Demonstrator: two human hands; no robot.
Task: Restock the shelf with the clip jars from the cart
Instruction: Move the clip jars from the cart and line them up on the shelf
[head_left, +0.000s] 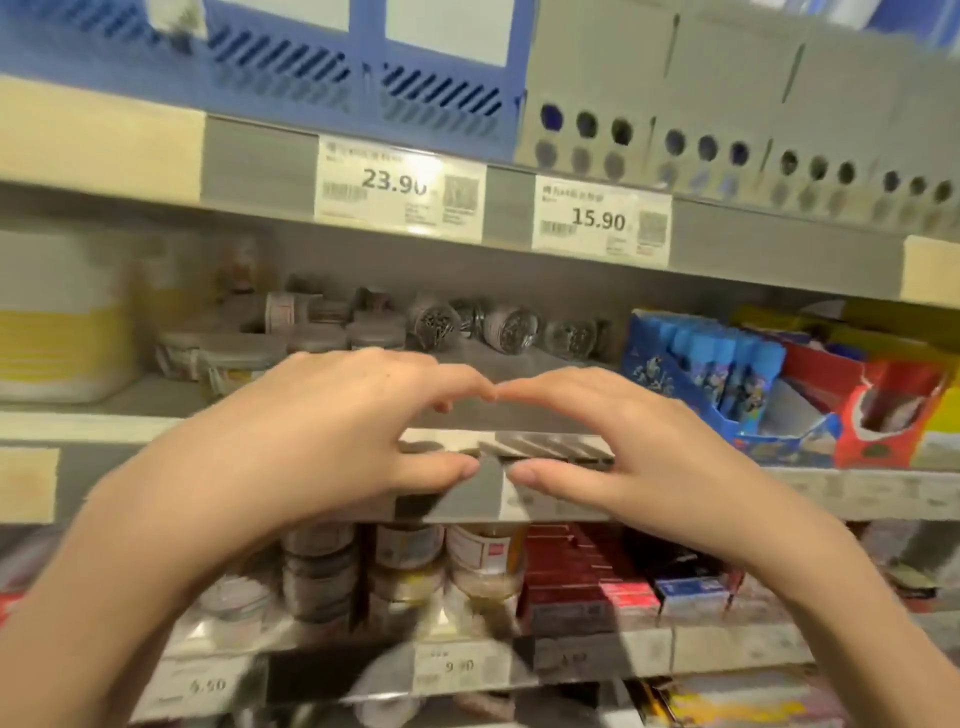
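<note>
Clip jars (511, 328): lying on their sides in a row at the back of the middle shelf, lids facing out; a few more to the left, upright or stacked, blurred.
Middle shelf (545, 364): bare strip in front of the jars, likely the spot meant for new stock.
Left hand (332, 431): raised before the shelf edge, fingers arched, index tip meeting the other hand's; grip holding nothing.
Right hand (613, 441): mirrored, thumb tip just beside the left thumb; grip likewise holding nothing.
Hand shape: heart-like frame over the bare strip; purpose unclear, possibly a signal rather than a reach.
Cart: not in view.
Lower shelf (613, 649): upright labelled jars (410, 551) stacked behind the wrists, red boxes (571, 577) beside them.
Neighbours: blue display carton (691, 374) right of the jars, pale tub (67, 317) far left.
Price tags (400, 187): 23.90 and 15.90 on the rail above.
Stage, judged: no jar in hand, so restocking either not begun or finished.
</note>
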